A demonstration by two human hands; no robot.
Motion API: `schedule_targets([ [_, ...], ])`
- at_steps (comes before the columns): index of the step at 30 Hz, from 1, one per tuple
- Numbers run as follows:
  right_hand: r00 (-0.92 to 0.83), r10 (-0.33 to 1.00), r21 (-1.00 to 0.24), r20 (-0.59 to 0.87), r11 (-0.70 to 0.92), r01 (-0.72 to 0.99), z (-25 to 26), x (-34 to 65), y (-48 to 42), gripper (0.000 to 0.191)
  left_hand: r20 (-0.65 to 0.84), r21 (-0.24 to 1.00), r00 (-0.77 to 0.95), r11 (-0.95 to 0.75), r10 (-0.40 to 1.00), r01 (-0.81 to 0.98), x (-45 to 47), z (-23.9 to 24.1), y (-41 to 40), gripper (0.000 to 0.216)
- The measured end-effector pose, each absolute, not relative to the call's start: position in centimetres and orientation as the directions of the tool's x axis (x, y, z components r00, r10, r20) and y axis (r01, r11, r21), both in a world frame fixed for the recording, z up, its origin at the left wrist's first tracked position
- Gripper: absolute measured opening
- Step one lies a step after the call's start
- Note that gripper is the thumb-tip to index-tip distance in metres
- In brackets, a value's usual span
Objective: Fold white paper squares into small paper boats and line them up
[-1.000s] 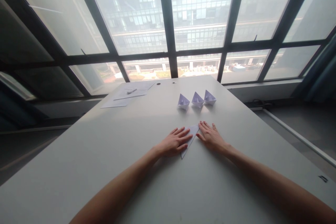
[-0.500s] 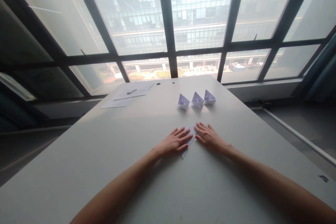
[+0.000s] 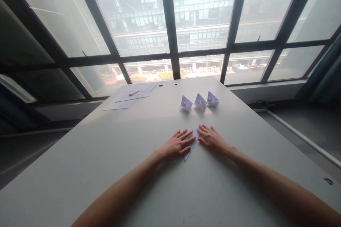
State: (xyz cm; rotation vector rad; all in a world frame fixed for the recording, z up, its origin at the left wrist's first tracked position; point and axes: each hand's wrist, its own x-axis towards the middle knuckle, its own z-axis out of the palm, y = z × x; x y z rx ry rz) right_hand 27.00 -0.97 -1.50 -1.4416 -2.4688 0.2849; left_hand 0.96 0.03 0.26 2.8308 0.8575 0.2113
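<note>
A white folded paper triangle (image 3: 191,148) lies flat on the grey table (image 3: 133,142) in front of me. My left hand (image 3: 176,146) lies on its left part, palm down with fingers stretched out. My right hand (image 3: 213,139) lies flat at the paper's right edge, fingers spread, fingertips touching the paper's top corner. Most of the paper is hidden under my left hand. Three small folded paper boats (image 3: 199,101) stand in a row a short way beyond my hands.
Loose white sheets (image 3: 128,97) with a small white object (image 3: 133,92) on them lie at the table's far left corner. A large window with dark frames (image 3: 170,53) runs behind the table. Floor drops off to the right (image 3: 306,124).
My right hand has slid a little to the left, closer to my left hand, covering more of the paper's tip. My left hand has hardly moved.
</note>
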Motion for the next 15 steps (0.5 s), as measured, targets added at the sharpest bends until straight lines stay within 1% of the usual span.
schedule_targets([
  [5, -0.472, 0.872, -0.308, 0.134, 0.489, 0.816, -1.28, 26.99, -1.13, 0.058, 0.064, 0.215, 0.833, -0.823, 0.55, 0.527, 0.94, 0.42, 0.01, 0.052],
  [8, -0.537, 0.83, -0.314, 0.147, 0.554, 0.771, -0.97, 27.09, -1.33, 0.057, 0.064, 0.219, 0.834, -0.823, 0.548, 0.524, 0.95, 0.44, 0.05, 0.052],
  [11, -0.6, 0.79, -0.321, 0.127, 0.605, 0.728, -0.74, 27.16, -1.45, 0.058, 0.057, 0.222, 0.834, -0.822, 0.548, 0.525, 0.96, 0.42, 0.09, 0.053],
  [15, -0.571, 0.815, -0.313, 0.096, 0.569, 0.76, -0.95, 27.02, -1.37, 0.064, 0.061, 0.224, 0.835, -0.823, 0.547, 0.523, 0.91, 0.38, 0.1, 0.052],
])
